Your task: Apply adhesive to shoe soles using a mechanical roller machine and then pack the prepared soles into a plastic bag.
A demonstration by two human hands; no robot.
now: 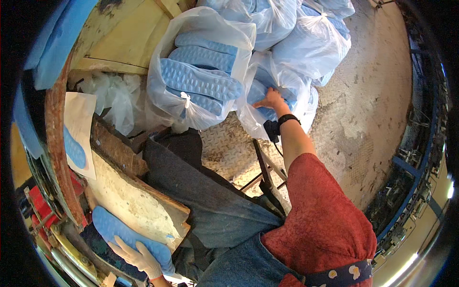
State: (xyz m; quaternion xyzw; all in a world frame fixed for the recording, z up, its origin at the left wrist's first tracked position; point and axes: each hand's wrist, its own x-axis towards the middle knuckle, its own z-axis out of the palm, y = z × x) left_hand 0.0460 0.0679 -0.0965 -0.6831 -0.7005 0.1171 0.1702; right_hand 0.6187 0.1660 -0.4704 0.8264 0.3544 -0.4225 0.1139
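Head view: the gloved left hand (137,260), lower left of the frame, lies against a blue insole (128,232), fingers spread; whether it grips I cannot tell. At upper centre, the bare right hand (273,100) reaches into a plastic bag (247,123) of blue insoles, thumb apart from the fingers; I cannot tell whether it has closed on one. Just left of it, another bag (205,20) holds bumpy soles (198,79). More filled bags (311,48) crowd the top; a worn board (136,191) slants across lower left.
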